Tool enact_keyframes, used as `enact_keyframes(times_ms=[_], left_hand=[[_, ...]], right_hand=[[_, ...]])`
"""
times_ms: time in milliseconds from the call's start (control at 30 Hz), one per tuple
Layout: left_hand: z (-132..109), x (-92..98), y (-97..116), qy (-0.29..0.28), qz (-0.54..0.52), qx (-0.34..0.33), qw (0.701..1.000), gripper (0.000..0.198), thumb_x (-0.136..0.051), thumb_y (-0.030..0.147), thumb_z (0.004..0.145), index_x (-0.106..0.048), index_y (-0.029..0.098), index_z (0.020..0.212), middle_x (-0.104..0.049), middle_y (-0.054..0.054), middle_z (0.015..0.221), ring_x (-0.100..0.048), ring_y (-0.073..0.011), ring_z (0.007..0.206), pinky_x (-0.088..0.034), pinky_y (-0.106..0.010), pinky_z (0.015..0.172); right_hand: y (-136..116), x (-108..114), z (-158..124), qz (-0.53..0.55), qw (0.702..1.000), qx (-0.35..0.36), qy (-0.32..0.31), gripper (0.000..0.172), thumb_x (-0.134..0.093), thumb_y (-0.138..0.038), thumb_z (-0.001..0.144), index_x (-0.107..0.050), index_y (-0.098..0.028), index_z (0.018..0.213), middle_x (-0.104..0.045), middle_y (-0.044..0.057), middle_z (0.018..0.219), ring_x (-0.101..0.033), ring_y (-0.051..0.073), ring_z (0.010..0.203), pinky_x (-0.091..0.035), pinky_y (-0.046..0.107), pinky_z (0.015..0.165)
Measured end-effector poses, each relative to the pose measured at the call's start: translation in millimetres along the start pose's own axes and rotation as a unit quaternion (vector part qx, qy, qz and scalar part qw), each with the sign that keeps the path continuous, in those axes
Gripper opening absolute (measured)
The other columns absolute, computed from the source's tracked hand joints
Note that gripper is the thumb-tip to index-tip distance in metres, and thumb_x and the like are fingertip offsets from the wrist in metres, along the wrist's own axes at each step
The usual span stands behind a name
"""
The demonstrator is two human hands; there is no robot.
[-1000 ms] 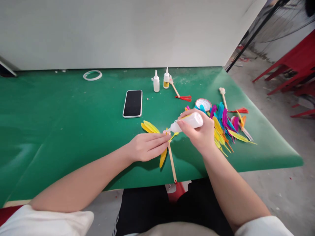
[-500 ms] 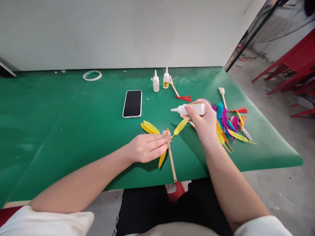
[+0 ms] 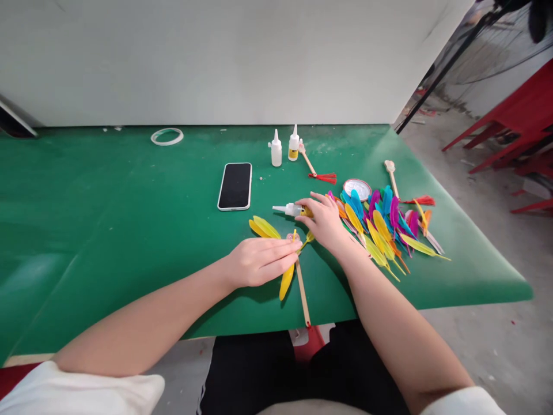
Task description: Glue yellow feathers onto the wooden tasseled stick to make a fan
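My left hand (image 3: 263,259) is closed, its fingers together over the pinkish, carved-looking head of a wooden stick (image 3: 303,300) and the feather stems there. Yellow feathers (image 3: 265,226) fan out to the upper left, with another yellow feather (image 3: 286,281) below the fingers. A yellow-green one on the right is partly covered. My right hand (image 3: 324,222) has thumb and fingertips around the base of a white glue bottle (image 3: 291,210). The bottle lies sideways low over the table, nozzle to the left. Whether it touches the tabletop I cannot tell.
Loose coloured feathers (image 3: 389,230) lie right of my hands, near a round white lid or dish (image 3: 357,189). Two upright bottles (image 3: 276,151) stand behind, beside a red-tasselled stick (image 3: 308,160). Another tasselled stick (image 3: 392,178), a phone (image 3: 234,186) and a tape ring (image 3: 167,136) lie around.
My right hand has moved left and lower with the glue bottle, close to my left hand. More of the feather pile and the round white piece now show. My left hand stays in place.
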State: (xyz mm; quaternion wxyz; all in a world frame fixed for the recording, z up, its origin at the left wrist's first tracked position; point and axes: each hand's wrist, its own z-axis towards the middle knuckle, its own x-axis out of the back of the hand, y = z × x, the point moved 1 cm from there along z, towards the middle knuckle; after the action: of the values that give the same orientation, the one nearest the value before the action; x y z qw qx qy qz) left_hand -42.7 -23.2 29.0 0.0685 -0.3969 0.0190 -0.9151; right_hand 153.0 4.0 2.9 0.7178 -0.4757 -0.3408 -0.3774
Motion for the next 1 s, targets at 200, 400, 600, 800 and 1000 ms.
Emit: enact_keyframes(times_ms=[200,400,600,800,1000], left_hand=[[3,0.2,1,0.014,-0.002,-0.019,1.0,0.013,-0.059,0.01,0.079,-0.061,0.011,0.091,-0.068,-0.011,0.098,-0.064,-0.0181,0.095,-0.053,-0.026,0.084],[-2,1.4,-1,0.012,0.003,0.046,0.999,0.024,-0.057,0.008,0.08,-0.059,0.013,0.104,-0.066,-0.01,0.106,-0.063,-0.0152,0.097,-0.054,-0.023,0.079],[-14,-5.7,-6,0.043,0.005,0.091,0.995,0.039,-0.06,0.008,0.078,-0.054,0.016,0.115,-0.065,-0.008,0.107,-0.064,-0.0134,0.092,-0.053,-0.023,0.077],[-17,-13.0,-6,0.089,-0.012,0.139,0.986,0.042,-0.059,0.009,0.078,-0.053,0.019,0.119,-0.068,-0.005,0.101,-0.065,-0.0134,0.09,-0.053,-0.022,0.077],[-9,-6.1,-9,0.064,0.015,0.245,0.967,0.04,-0.055,0.011,0.081,-0.051,0.019,0.121,-0.066,-0.006,0.105,-0.062,-0.0123,0.081,-0.05,-0.024,0.074]], right_hand=[[1,-7,-1,-0.067,0.998,0.018,0.002,0.032,-0.051,-0.034,0.083,-0.058,-0.025,0.113,-0.058,0.004,0.122,-0.033,0.03,0.128,-0.018,0.057,0.103],[-11,27,-12,0.021,0.994,0.049,0.093,0.029,-0.046,-0.024,0.086,-0.059,-0.023,0.111,-0.061,0.006,0.114,-0.045,0.024,0.115,-0.035,0.045,0.098],[-41,64,-35,0.143,0.977,0.148,-0.057,0.031,-0.053,-0.015,0.08,-0.055,-0.025,0.11,-0.058,0.005,0.102,-0.055,0.017,0.096,-0.046,0.033,0.084],[-57,50,-40,0.086,0.972,0.216,0.021,0.017,-0.05,-0.014,0.083,-0.061,-0.021,0.093,-0.062,0.004,0.081,-0.057,0.014,0.074,-0.047,0.026,0.065],[-46,53,-39,0.043,0.973,0.193,0.119,0.016,-0.051,-0.016,0.082,-0.066,-0.02,0.084,-0.066,0.005,0.079,-0.057,0.016,0.073,-0.047,0.031,0.07]])
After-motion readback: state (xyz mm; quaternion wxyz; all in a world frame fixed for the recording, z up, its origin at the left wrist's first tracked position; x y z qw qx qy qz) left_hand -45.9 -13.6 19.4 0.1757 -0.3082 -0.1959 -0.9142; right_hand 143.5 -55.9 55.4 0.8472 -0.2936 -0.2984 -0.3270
